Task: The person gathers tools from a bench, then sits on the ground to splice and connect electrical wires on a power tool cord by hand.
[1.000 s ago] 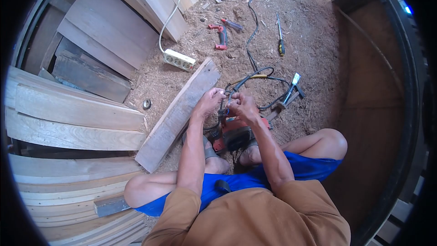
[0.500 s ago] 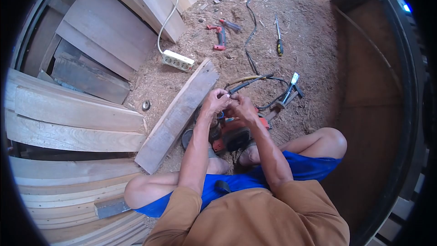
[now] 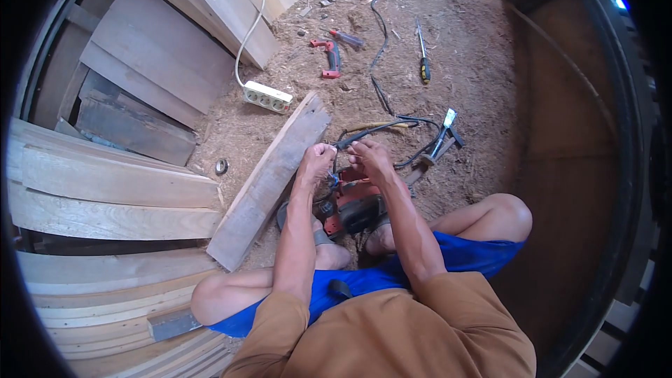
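A red and black power tool sits between my feet, with blue and orange wires showing at its top. Above it my left hand is closed in a pinch, something small and pale at its fingertips. My right hand pinches too, a little apart from the left; what lies in its fingers is too small to make out. Just beyond the fingertips runs a black cable with a thicker sleeve. The tool's lower left side is partly hidden by my left forearm.
A wooden board lies left of the tool. Farther out are a white power strip, a red and black handle piece, a screwdriver, a hammer and a tape roll. Stacked planks line the left; sawdust covers the ground.
My hands have moved apart, the left one shifting left and slightly down. The tool's wires now show between them. The whole view has shifted slightly.
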The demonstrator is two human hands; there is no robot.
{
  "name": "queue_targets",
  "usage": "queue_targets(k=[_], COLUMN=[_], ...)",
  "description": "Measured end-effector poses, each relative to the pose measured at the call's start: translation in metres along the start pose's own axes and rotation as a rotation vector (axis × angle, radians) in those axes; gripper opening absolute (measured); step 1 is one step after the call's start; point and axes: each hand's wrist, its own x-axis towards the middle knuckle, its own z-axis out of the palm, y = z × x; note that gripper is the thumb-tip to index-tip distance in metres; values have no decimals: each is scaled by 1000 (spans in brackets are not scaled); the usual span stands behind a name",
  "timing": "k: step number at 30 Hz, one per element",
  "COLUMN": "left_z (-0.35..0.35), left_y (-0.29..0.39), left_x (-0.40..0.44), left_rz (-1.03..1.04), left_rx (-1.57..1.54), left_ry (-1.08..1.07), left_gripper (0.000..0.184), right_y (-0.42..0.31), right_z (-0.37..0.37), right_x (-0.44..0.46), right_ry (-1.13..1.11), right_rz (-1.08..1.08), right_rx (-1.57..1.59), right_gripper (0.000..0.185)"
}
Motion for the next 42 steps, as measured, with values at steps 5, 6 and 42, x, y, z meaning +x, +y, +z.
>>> queue_targets(k=[5, 6, 42], left_z=[3, 3, -8], left_y=[8, 7, 7], left_x=[-7, -7, -9], left_rz=[10, 15, -5], left_rx=[-2, 2, -96], left_ry=[-15, -15, -160], left_gripper=[18, 18, 17], right_y=[1, 2, -6], right_z=[0, -1, -13], right_x=[5, 6, 14], right_ry=[-42, -47, 145], right_rz=[0, -2, -56], right_rx=[36, 48, 159], right_gripper=[10, 9, 13])
